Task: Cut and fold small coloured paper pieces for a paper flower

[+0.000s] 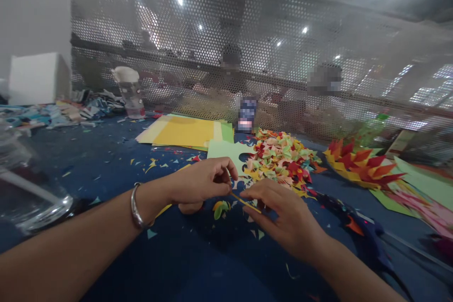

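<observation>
A thin yellow paper strip (249,205) runs slantwise between my two hands, above the dark blue tabletop. My left hand (203,180), with a silver bangle at the wrist, pinches the strip's upper end. Finger and thumb of my right hand (283,212) close on its lower end. Just below my left hand lies a small green and yellow paper piece (221,208). A pale green sheet (226,152) with rounded cut-outs sits behind the hands. Beside it is a heap of small paper cut-outs (283,158) in red, green, yellow and pink.
Yellow sheets (189,131) lie at the back, near an upright phone (247,115) and a lidded cup (130,93). At right are a blue glue gun (370,229) with its cord and a red-orange paper flower (361,165). A clear container (31,179) stands at left. Paper scraps litter the cloth.
</observation>
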The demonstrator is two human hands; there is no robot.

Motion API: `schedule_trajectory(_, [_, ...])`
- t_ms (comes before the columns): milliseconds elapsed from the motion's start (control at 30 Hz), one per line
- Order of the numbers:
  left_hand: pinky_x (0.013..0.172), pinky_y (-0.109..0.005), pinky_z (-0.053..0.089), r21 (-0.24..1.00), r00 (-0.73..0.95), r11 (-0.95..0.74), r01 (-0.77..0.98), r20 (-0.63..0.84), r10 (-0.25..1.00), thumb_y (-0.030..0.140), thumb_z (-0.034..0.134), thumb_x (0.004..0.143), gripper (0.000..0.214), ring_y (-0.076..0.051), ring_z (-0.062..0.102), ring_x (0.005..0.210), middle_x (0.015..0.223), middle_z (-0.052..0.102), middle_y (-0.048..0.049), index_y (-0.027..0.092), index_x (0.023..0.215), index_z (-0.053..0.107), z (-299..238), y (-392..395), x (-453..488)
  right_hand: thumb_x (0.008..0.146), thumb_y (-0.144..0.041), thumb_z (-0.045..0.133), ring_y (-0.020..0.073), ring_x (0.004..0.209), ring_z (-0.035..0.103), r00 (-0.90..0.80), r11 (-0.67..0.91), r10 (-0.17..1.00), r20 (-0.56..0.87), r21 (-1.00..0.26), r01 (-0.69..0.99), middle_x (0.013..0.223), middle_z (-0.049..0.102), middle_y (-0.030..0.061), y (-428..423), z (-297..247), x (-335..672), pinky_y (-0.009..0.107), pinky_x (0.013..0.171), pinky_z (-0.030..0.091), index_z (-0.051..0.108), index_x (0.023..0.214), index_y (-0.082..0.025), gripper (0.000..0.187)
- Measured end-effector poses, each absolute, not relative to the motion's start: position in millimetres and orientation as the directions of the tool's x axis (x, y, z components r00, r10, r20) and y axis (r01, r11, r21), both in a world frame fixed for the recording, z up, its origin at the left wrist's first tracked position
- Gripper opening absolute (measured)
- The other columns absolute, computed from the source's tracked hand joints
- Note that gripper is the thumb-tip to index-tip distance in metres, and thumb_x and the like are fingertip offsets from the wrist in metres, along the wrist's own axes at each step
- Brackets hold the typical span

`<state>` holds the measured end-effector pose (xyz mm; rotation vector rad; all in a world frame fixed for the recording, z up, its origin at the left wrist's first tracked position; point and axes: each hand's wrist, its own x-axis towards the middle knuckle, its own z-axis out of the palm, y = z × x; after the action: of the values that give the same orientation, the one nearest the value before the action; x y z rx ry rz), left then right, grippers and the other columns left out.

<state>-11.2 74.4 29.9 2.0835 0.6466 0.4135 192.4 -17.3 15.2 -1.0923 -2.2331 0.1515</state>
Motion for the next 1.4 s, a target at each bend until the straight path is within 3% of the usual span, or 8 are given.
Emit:
schedule_trajectory(167, [0.063,-0.026,0.04,0.87,0.791,-0.421,0.258,0.06,0.609,0.025,0.056,0.077,0.02,-0.014,0.055,0.07,0.076,0.06,0.0002,0.02,0.096,0.05,28,73,-8,0.089,-0.016,0.053,0.0145,0.08,0.059,-0.468,0.672,0.719,0.514,-0.342,0.657,0.087,0.064,0.0035,-18,13,190,0.029,0.071,0.046,0.063,0.094,-0.019,0.012])
schedule_trajectory(300, [0.067,-0.028,0.044,0.99,0.703,-0.082,0.117,-0.024,0.711,0.027,0.059,0.078,0.025,-0.014,0.059,0.071,0.075,0.062,-0.0002,0.019,0.098,0.045,29,64,-4,0.087,-0.014,0.055,0.0139,0.081,0.059,-0.389,0.658,0.696,0.604,-0.32,0.682,0.085,0.064,0.003,-20,15,189,0.028,0.072,0.046,0.063,0.092,-0.019,0.01])
schedule_trajectory(400, [0.071,-0.029,0.045,0.982,0.667,0.188,-0.005,-0.136,0.732,0.024,0.06,0.077,0.022,-0.015,0.064,0.074,0.078,0.066,-0.0028,0.019,0.091,0.043,30,49,-3,0.086,-0.013,0.057,0.0134,0.08,0.059,-0.326,0.636,0.683,0.653,-0.313,0.706,0.084,0.064,0.0021,-22,17,190,0.028,0.072,0.046,0.062,0.091,-0.019,0.01])
schedule_trajectory(467, [0.073,-0.03,0.046,0.965,0.666,0.256,-0.062,-0.151,0.73,0.021,0.062,0.076,0.021,-0.017,0.066,0.076,0.081,0.067,-0.0039,0.019,0.084,0.042,32,38,-2,0.086,-0.012,0.057,0.0131,0.079,0.059,-0.306,0.624,0.683,0.663,-0.311,0.717,0.083,0.064,0.0015,-22,18,190,0.028,0.071,0.046,0.062,0.091,-0.02,0.01])
schedule_trajectory(833, [0.069,-0.024,0.047,0.983,0.57,0.138,-0.125,-0.042,0.82,0.026,0.067,0.075,0.018,-0.01,0.06,0.068,0.069,0.061,0.0035,0.018,0.083,0.052,23,23,7,0.086,-0.012,0.056,0.014,0.078,0.059,-0.389,0.646,0.665,0.637,-0.231,0.727,0.083,0.064,0.002,-25,12,185,0.028,0.069,0.046,0.06,0.092,-0.02,0.01])
schedule_trajectory(1000, [0.064,-0.022,0.047,0.975,0.544,0.15,-0.163,-0.038,0.838,0.026,0.066,0.077,0.021,-0.009,0.058,0.061,0.065,0.061,0.0051,0.019,0.086,0.048,21,22,8,0.086,-0.012,0.056,0.0146,0.08,0.059,-0.398,0.657,0.667,0.63,-0.246,0.712,0.085,0.065,0.0027,-27,11,183,0.029,0.071,0.046,0.061,0.094,-0.019,0.012])
schedule_trajectory(1233, [0.053,-0.02,0.043,0.997,0.565,0.021,-0.07,0.023,0.825,0.018,0.062,0.077,0.024,-0.011,0.058,0.055,0.057,0.06,0.0068,0.021,0.09,0.042,19,25,8,0.085,-0.013,0.058,0.0137,0.078,0.059,-0.327,0.642,0.705,0.63,-0.37,0.672,0.082,0.064,0.0014,-25,11,183,0.028,0.069,0.047,0.062,0.091,-0.02,0.01])
schedule_trajectory(1400, [0.055,-0.022,0.046,0.991,0.571,0.083,-0.106,-0.008,0.821,0.018,0.063,0.076,0.028,-0.012,0.06,0.054,0.057,0.06,0.0066,0.022,0.09,0.039,21,27,8,0.085,-0.014,0.056,0.0143,0.077,0.058,-0.314,0.619,0.743,0.591,-0.428,0.658,0.082,0.062,0.0018,-22,12,184,0.028,0.067,0.048,0.062,0.091,-0.02,0.011])
